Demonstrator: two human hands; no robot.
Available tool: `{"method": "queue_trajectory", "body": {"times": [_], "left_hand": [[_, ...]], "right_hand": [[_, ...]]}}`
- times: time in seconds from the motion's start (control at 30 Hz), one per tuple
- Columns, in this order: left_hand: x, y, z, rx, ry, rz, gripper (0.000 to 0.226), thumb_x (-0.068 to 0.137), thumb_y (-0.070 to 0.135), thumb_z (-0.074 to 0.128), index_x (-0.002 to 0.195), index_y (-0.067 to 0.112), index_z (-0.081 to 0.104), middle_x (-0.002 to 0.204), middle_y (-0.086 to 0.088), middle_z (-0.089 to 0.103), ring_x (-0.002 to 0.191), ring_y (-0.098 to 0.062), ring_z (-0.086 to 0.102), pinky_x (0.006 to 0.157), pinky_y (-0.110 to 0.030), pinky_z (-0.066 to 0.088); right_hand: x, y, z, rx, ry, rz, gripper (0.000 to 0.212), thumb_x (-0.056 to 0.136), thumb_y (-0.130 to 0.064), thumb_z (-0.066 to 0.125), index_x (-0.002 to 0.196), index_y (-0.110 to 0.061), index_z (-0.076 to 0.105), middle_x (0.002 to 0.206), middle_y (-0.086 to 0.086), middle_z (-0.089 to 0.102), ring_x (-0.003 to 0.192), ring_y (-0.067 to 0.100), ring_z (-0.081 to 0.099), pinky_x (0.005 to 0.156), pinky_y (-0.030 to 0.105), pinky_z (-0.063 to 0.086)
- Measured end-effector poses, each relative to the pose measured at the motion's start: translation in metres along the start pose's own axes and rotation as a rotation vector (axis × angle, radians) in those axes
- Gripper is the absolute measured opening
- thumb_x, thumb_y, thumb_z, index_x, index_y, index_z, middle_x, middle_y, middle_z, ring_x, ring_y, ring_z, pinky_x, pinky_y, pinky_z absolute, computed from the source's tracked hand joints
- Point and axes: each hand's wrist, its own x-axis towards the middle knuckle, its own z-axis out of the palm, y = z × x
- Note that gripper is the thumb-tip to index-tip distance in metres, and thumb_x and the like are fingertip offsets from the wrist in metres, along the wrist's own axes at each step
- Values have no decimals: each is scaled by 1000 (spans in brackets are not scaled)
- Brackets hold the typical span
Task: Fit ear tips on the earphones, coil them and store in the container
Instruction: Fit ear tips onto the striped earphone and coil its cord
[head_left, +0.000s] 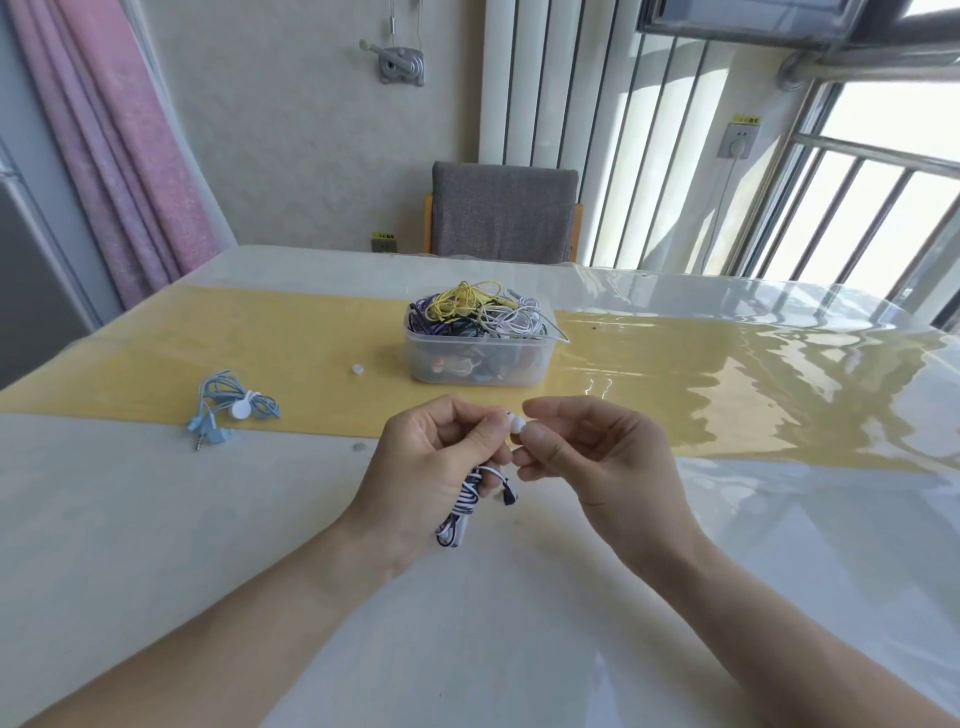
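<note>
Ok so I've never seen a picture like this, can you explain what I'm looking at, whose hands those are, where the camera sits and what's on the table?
There is no machine here. The single picture comes from a camera worn on a person's head, looking forward and down, so the two bare arms are the wearer's own. The left hand holds a bundled black-and-white striped earphone cable, which hangs below it. The right hand pinches a small white ear tip against the earphone end. On the table, covered by a glossy clear sheet with a yellow runner, stand a clear plastic container piled with tangled coloured earphones, a coiled light-blue earphone set to the left, and a loose white ear tip near the container.
</note>
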Motion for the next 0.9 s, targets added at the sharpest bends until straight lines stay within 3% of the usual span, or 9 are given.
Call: {"method": "queue_trajectory", "body": {"times": [0.13, 0.27, 0.37, 0.47, 0.63, 0.9], "left_hand": [[1, -1, 0, -20, 3, -19, 20, 89, 13, 65, 70, 16, 73, 66, -8, 61, 50, -17, 50, 51, -21, 47], [1, -1, 0, -16, 5, -3, 15, 88, 14, 65, 74, 12, 71, 66, -8, 60, 50, -17, 50, 51, -22, 46], [1, -2, -1, -11, 2, -5, 11, 88, 11, 65, 80, 5, 68, 65, -8, 60, 51, -18, 50, 51, -23, 47], [1, -1, -1, 14, -35, 2, 10, 89, 8, 64, 81, 3, 67, 64, -9, 61, 51, -17, 51, 50, -24, 47], [1, 1, -4, 68, -84, 77, 18, 81, 16, 67, 85, -1, 66, 63, -9, 62, 53, -16, 54, 50, -26, 47], [0, 0, -6, 102, -129, 89, 9, 86, 10, 65, 86, 1, 67, 65, -8, 64, 55, -14, 55, 52, -22, 45]], "right_hand": [[-1, 0, -2, -212, -3, -133, 5, 84, -9, 77, 88, -11, 79, 73, 4, 76, 69, 22, 75, 70, 30, 60], [-3, 0, -1, -225, -21, -157, 15, 84, -6, 77, 87, -21, 80, 74, 2, 77, 70, 24, 75, 73, 31, 62], [0, 1, -2, -182, -47, -133, 8, 84, -7, 77, 90, -11, 79, 76, 6, 77, 70, 25, 74, 69, 27, 59], [2, 2, -6, -49, -75, -57, 19, 80, -11, 75, 93, 2, 76, 80, 16, 76, 70, 23, 73, 69, 26, 57], [3, 4, -9, 103, -168, 22, 17, 75, -13, 74, 88, -4, 79, 83, 20, 76, 74, 23, 73, 71, 28, 58], [5, 4, -10, 60, -174, -51, 16, 71, -10, 78, 84, 1, 77, 81, 24, 75, 72, 28, 72, 68, 30, 58]]}}
